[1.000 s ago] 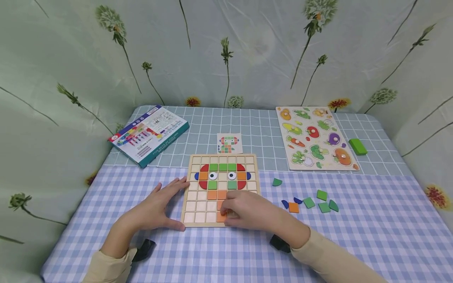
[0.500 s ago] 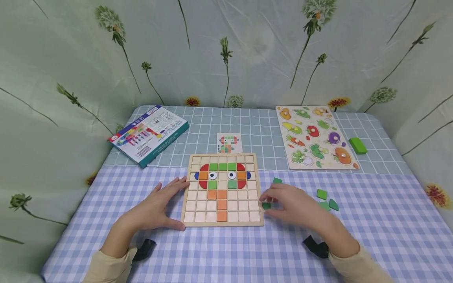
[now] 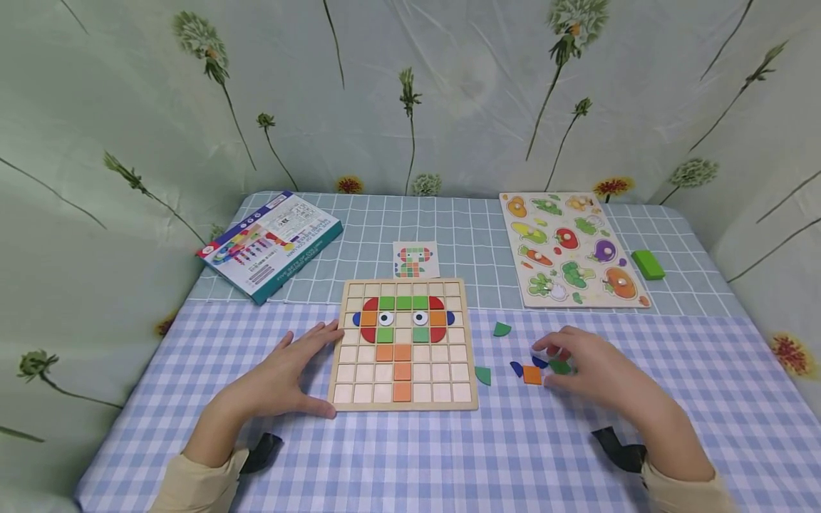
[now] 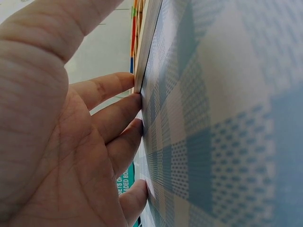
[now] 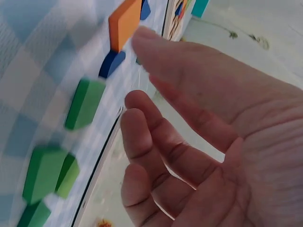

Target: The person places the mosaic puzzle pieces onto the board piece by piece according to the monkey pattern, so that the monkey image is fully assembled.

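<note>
A wooden grid board (image 3: 346, 399) lies flat, with coloured pieces set as a face and orange squares (image 3: 402, 371) below it. My left hand (image 3: 282, 377) rests at the board's left side, fingers spread, fingertips at its edge in the left wrist view (image 4: 137, 85). To the right, my right hand (image 3: 596, 363) hovers over loose pieces with fingers loosely bent and nothing between them. Nearest to it are an orange square (image 5: 124, 23), dark blue half-round pieces (image 5: 112, 64) and a green square (image 5: 85, 104). The right hand hides further green pieces in the head view.
Green quarter-round pieces (image 3: 483, 375) lie right of the board. A small pattern card (image 3: 415, 259) lies behind it. A boxed set (image 3: 269, 246) is at the back left. A vegetable puzzle board (image 3: 571, 249) and a green block (image 3: 648, 265) are at the back right.
My right hand has left the orange squares on the board and moved right to the loose pieces. A green quarter-round piece beside the board is now uncovered. The left hand has stayed put.
</note>
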`<state>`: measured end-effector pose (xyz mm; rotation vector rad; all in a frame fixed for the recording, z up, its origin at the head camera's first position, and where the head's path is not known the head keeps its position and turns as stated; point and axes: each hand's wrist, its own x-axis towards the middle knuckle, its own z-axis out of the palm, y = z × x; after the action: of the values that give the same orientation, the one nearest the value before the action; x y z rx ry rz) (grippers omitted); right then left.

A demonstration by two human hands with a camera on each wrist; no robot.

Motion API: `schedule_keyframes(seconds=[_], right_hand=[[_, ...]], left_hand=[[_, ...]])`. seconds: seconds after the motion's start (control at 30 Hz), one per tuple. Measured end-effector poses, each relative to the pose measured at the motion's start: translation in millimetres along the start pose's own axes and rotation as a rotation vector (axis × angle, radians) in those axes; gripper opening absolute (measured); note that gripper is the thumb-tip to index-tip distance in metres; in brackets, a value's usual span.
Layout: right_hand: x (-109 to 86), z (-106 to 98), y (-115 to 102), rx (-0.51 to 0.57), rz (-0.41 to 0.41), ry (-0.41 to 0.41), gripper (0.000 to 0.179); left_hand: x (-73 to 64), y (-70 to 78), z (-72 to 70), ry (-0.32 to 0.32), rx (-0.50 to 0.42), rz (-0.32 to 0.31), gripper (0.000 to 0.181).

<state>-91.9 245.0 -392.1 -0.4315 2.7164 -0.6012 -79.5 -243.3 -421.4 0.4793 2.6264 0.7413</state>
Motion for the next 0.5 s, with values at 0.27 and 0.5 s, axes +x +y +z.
schedule_keyframes(seconds=[0.27, 0.5], right_hand=[[-5.9, -3.6, 16.1, 0.010, 0.083, -0.008, 0.040], [-6.2, -0.2, 23.2, 0.017, 0.088, 0.001, 0.037]], left_hand=[[0.9, -0.2, -0.4, 0.001, 0.000, -0.003, 0.124], [1.5, -1.1, 0.4, -0.009, -0.001, -0.005, 0.124]])
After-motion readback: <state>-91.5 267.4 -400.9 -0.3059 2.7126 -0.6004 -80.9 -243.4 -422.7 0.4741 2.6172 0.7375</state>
